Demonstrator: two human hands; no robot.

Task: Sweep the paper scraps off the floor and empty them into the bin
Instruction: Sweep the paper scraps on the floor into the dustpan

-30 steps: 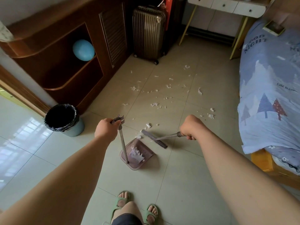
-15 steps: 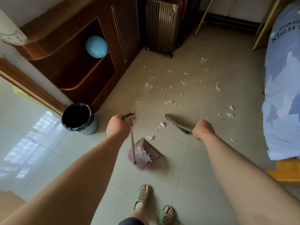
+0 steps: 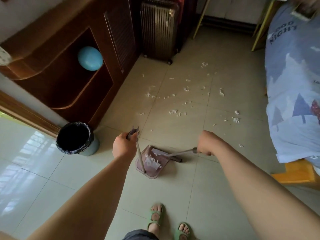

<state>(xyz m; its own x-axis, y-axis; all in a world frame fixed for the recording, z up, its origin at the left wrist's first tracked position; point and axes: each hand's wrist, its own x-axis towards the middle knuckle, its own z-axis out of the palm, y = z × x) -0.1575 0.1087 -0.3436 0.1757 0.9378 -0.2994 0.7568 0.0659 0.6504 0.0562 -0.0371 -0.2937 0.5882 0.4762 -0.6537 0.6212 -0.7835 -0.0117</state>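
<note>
Blue bedsheet (image 3: 292, 87) reads "GOOD NIGHT" beside scraps (image 3: 173, 112).

A dustpan (image 3: 152, 164) is set on the floor (image 3: 199, 196) just ahead of the feet (image 3: 156, 217), with paper scraps (image 3: 152, 160) gathered inside it. Its upright handle is held by the left hand (image 3: 123, 148); the broom (image 3: 174, 155) is held by the right hand (image 3: 207, 143), its head laid at the pan's mouth. A bin (image 3: 76, 138) is placed to the left, against a cabinet (image 3: 69, 70) in whose niche a balloon (image 3: 90, 58) is lodged. More scraps (image 3: 186, 89) are strewn ahead, a suitcase (image 3: 158, 28) is stood behind them, and a bed (image 3: 294, 84) is found on the right
</note>
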